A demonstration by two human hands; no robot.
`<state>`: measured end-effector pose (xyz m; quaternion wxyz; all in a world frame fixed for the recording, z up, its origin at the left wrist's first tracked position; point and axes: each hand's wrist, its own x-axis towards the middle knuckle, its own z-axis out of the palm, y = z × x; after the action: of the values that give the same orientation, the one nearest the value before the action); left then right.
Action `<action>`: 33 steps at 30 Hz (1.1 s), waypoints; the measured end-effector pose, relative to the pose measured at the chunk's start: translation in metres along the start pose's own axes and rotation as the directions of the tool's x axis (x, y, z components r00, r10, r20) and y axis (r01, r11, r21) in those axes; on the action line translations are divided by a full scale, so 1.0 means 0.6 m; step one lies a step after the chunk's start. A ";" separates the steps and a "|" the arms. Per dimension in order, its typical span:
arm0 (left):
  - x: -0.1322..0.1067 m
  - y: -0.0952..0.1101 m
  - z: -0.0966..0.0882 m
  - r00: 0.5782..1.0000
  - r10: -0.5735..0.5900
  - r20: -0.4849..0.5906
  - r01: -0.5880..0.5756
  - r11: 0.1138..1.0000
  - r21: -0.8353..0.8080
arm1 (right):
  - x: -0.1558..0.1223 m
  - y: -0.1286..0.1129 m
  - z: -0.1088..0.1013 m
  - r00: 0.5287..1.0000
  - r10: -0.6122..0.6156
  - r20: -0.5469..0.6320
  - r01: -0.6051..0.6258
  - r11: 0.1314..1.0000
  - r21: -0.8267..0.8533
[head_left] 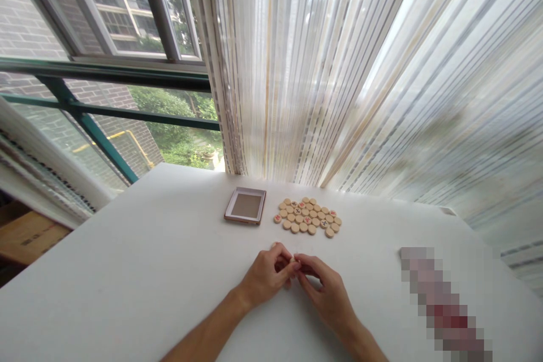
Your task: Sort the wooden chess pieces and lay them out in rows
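Observation:
My left hand (263, 272) and my right hand (327, 287) meet at the fingertips low over the white table (203, 277). Between their pinched fingers is a small round wooden xiangqi piece (292, 260), mostly covered by the fingers. Another pale disc (275, 245) shows at the far side of my left hand, partly hidden. Just beyond the hands lies a flat cluster of wooden xiangqi pieces (305, 219). Most show blank faces, while several show red or black characters.
A shallow open box (227, 218) with a light rim stands left of the cluster. A pixelated long shape (441, 300) lies at the right. Striped curtains (288, 96) hang along the table's far edge, beside a window. A cardboard box (31, 232) sits at far left.

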<state>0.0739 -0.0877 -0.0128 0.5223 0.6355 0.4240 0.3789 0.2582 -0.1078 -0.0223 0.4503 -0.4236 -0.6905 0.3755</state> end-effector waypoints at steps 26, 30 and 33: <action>0.003 0.002 -0.069 0.939 0.303 -0.160 -0.159 0.799 0.581 | 0.013 0.002 -0.022 0.983 0.108 -0.148 -0.098 0.992 0.076; 0.004 -0.008 -0.081 0.949 0.304 -0.079 -0.189 0.753 0.630 | 0.013 -0.004 -0.023 0.977 0.175 -0.119 -0.167 0.983 0.074; 0.006 -0.014 -0.079 0.949 0.306 -0.079 -0.184 0.737 0.651 | 0.013 -0.010 -0.026 0.977 0.193 -0.095 -0.187 0.980 0.062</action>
<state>0.0301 -0.0676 -0.0130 0.1810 0.7875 0.4848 0.3348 0.2695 -0.1008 -0.0097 0.4576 -0.4940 -0.6131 0.4132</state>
